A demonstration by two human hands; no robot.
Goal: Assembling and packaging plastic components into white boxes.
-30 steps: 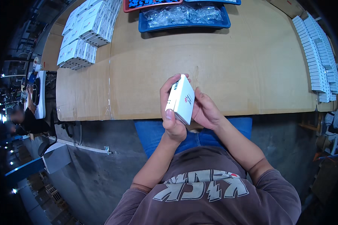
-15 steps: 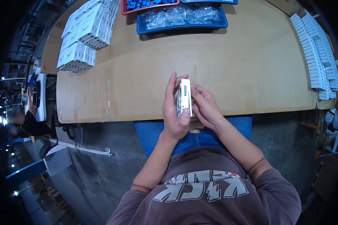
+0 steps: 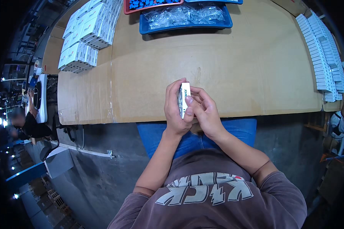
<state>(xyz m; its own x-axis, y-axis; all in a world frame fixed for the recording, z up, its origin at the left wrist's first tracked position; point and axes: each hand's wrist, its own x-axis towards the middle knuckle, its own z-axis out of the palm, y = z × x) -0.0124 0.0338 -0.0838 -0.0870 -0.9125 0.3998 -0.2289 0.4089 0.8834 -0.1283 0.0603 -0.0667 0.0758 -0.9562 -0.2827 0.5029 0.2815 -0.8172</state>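
A small white carton with dark printing stands on edge between my two hands, just over the near edge of the table. My left hand wraps its left side, thumb on the lower end and fingers behind it. From the right, my right hand closes on the same carton, its thumb pressed on the printed narrow side and its fingers curled round the far end. The carton's back and right side are hidden by the hands.
Stacked white cartons stand at the table's far left and far right. At the back are a blue tray of clear plastic pieces and a red tray of small blue parts. A person sits at the left.
My right hand has shifted left and wrapped round the carton, its thumb now on the printed side. My left fingers have closed in more tightly.
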